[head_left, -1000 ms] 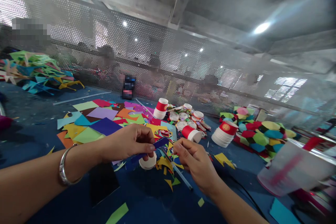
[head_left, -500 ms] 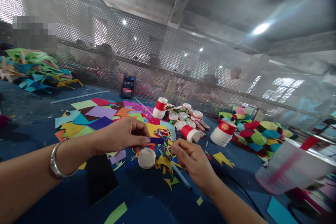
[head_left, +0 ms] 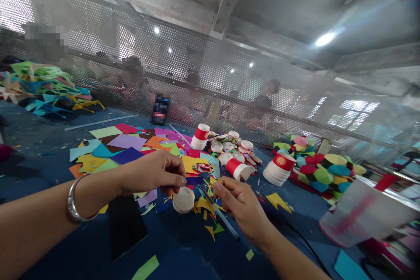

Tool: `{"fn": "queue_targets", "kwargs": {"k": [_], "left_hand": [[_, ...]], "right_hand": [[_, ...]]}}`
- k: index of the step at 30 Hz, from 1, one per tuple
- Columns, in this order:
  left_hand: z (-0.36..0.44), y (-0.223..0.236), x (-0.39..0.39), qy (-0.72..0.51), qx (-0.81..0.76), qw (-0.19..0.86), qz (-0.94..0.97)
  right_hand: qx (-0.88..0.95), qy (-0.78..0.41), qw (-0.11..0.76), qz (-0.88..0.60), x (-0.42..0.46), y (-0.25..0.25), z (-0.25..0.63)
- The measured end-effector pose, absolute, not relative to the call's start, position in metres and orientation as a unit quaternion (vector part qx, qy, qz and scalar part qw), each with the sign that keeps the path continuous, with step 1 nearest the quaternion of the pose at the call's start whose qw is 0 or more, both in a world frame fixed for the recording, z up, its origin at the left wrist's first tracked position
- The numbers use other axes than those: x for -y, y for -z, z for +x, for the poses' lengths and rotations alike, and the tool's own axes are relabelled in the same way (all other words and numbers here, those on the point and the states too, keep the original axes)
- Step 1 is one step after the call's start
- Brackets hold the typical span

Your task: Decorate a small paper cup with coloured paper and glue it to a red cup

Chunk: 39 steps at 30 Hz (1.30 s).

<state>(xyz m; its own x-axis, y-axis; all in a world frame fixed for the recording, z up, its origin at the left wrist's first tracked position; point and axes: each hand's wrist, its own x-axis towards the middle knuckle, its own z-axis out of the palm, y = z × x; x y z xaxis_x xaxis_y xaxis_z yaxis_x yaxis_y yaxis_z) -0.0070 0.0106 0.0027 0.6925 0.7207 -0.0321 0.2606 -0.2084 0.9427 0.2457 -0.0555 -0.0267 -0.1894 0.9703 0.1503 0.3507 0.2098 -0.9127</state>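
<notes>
My left hand (head_left: 154, 174) pinches blue paper strip (head_left: 194, 180) near white cup (head_left: 183, 200). Right hand (head_left: 241, 201) curls by strip's far end; can't tell its grip. Uneven pull could crease strip; dipping left knuckles could tip cup.

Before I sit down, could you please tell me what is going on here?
A person's left hand holds a narrow dark blue paper strip over a dark blue table. The right hand is by the strip's other end; what it grips is unclear. A shallow round white cup sits nearby, beside yellow paper scraps.
</notes>
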Motion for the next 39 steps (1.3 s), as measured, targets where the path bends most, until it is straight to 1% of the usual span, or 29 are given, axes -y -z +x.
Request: {"fn": "queue_targets", "kwargs": {"k": [8,14,19,21,27,30,32,36,39], "left_hand": [[-0.006,0.006,-0.019,-0.257,-0.286,0.544,0.746],[0.001,0.006,-0.013,-0.286,-0.323,0.521,0.737],[0.012,0.007,-0.006,-0.307,-0.314,0.567,0.697],[0.014,0.007,-0.003,-0.323,-0.308,0.571,0.689],[0.018,0.007,0.001,-0.349,-0.321,0.569,0.672],[0.017,0.008,-0.001,-0.369,-0.329,0.538,0.683],[0.015,0.008,-0.002,-0.351,-0.341,0.521,0.699],[0.013,0.008,0.001,-0.235,-0.348,0.507,0.752],[0.015,0.008,0.004,-0.225,-0.331,0.475,0.784]], "right_hand": [[0.625,-0.422,0.434,-0.493,0.053,0.031,0.25],[0.615,-0.425,0.454,-0.484,0.053,0.032,0.249],[0.614,-0.422,0.464,-0.48,0.053,0.032,0.248],[0.617,-0.417,0.462,-0.481,0.053,0.032,0.248],[0.629,-0.406,0.452,-0.484,0.054,0.032,0.248],[0.626,-0.405,0.465,-0.477,0.054,0.032,0.248],[0.617,-0.398,0.48,-0.479,0.054,0.032,0.248],[0.6,-0.405,0.498,-0.478,0.053,0.031,0.247],[0.6,-0.443,0.477,-0.464,0.052,0.031,0.244]]}}
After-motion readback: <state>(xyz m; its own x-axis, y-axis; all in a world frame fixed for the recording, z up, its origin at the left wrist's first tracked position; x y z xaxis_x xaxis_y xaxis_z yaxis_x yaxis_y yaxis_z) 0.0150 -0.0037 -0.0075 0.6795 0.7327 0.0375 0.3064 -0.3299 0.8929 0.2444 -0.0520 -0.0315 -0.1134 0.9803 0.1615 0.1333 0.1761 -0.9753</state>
